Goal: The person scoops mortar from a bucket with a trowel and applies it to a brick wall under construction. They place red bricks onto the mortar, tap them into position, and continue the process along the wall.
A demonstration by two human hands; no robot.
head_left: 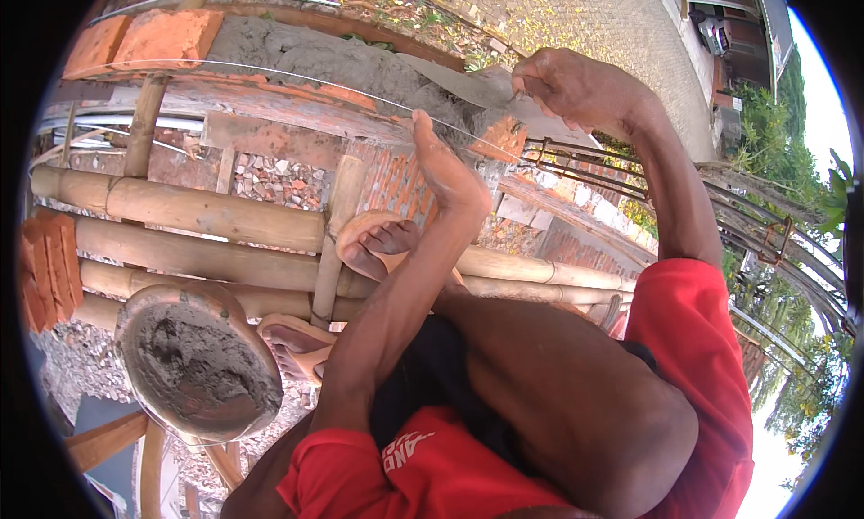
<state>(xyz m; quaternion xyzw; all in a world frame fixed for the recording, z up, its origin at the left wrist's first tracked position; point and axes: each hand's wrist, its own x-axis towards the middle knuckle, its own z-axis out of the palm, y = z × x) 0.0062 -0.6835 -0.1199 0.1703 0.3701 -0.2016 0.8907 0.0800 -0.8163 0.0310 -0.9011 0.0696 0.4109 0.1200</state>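
Observation:
My right hand (576, 89) is closed at the far end of the wall, with a grey metal trowel (457, 84) in its grip; the fingers hide the handle. The trowel's blade lies against the wet grey mortar (315, 64) spread along the wall top. My left hand (439, 163) is seen edge-on beside the wall's near face, fingers stretched toward the mortar and nothing visible in them. Close to its fingertips runs a taut white string (297, 72). Two orange bricks (168, 40) sit side by side at the left end of the mortar.
Bamboo poles (216, 208) form a platform under my sandaled feet. A round tub of mortar (200, 361) stands at lower left, below stacked bricks (49, 271). Steel reinforcing bars (585, 170) stick out past the wall's right end. Paving (576, 24) lies beyond the wall.

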